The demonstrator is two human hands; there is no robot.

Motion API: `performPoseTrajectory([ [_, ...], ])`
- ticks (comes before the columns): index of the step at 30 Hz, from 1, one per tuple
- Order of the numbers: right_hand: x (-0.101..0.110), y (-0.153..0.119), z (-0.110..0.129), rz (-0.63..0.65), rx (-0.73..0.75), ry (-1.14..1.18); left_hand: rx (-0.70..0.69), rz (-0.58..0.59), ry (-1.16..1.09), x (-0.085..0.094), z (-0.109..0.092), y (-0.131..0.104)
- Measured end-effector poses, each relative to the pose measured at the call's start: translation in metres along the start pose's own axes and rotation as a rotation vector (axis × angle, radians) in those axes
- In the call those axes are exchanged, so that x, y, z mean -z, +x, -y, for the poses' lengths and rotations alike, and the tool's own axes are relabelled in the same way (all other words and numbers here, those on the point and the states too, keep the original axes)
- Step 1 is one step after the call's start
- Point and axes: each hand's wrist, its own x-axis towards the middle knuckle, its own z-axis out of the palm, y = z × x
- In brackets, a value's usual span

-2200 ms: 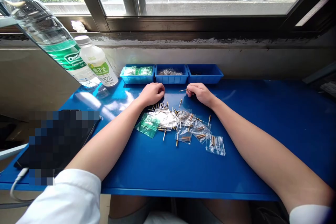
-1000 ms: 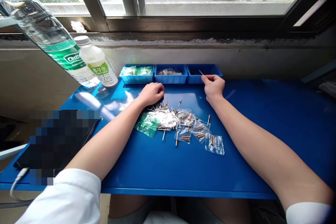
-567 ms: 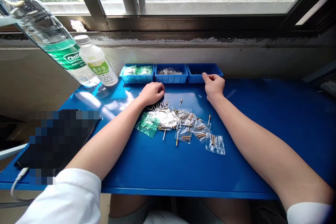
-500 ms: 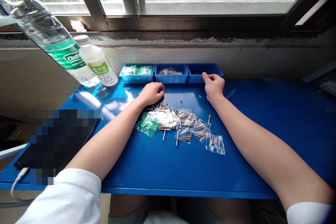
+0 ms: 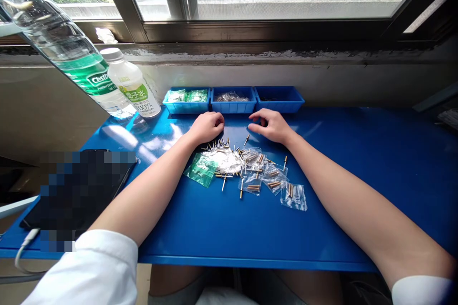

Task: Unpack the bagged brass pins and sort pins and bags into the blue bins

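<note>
My left hand point(image 5: 207, 125) rests on the blue table with its fingers curled in, just behind the pile; no object shows in it. Thumb and fingers apart, my right hand point(image 5: 271, 125) is in front of the bins with nothing between its fingertips. Below those fingertips lies a loose gold-and-silver metal pin point(image 5: 246, 140). The pile point(image 5: 225, 159) holds several such pins and shiny clear packets. At its left is a green-tinted packet point(image 5: 202, 169); at its right, clear bags with copper-coloured pieces, one bag point(image 5: 294, 197) lying outermost.
Along the wall stand three blue bins: the left bin point(image 5: 187, 108) with green packets, the middle bin point(image 5: 233, 107) with small metal parts, the right bin point(image 5: 279, 106) with a few dark bits. A white-capped bottle point(image 5: 134, 83), a large water bottle point(image 5: 78, 57) and a black device point(image 5: 82, 190) are left.
My right hand has come away from the right bin, moving left and toward me, and its pinched fingers have opened. My left hand and the pile look unchanged.
</note>
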Motion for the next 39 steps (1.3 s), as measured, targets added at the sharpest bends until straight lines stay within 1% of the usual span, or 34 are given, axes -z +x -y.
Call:
performPoseTrajectory([
  [2, 0.003, -0.001, 0.004, 0.181, 0.103, -0.088, 0.001, -0.001, 0.004, 0.000, 0.000, 0.000],
  [3, 0.003, -0.002, 0.005, 0.235, 0.136, -0.120, 0.002, -0.001, 0.005, 0.000, 0.000, 0.000],
  [5, 0.004, -0.002, 0.007, 0.289, 0.175, -0.172, 0.002, -0.002, 0.005, 0.000, 0.000, 0.000],
  [9, 0.000, -0.003, 0.011, 0.302, 0.238, -0.261, 0.008, 0.002, 0.004, 0.001, -0.001, 0.000],
  [13, -0.005, -0.004, 0.013, 0.276, 0.259, -0.261, 0.010, -0.002, 0.007, 0.000, 0.000, 0.000],
  [16, -0.005, -0.005, 0.012, 0.272, 0.252, -0.199, 0.011, -0.006, 0.004, -0.001, 0.000, 0.000],
  [24, -0.004, -0.002, 0.009, 0.308, 0.183, 0.001, -0.002, -0.010, -0.008, -0.001, 0.001, 0.000],
  [30, -0.002, -0.002, 0.012, 0.300, 0.106, 0.076, 0.005, -0.002, -0.008, 0.001, 0.000, 0.001],
  [32, 0.000, -0.002, 0.012, 0.267, 0.050, 0.138, 0.010, 0.004, -0.002, 0.001, -0.001, 0.001],
  [36, 0.001, 0.000, 0.006, 0.099, -0.104, 0.370, 0.012, 0.004, 0.000, 0.001, -0.001, 0.000],
  [39, 0.000, 0.002, 0.001, -0.025, -0.180, 0.525, 0.008, 0.005, -0.003, 0.001, -0.001, 0.000],
])
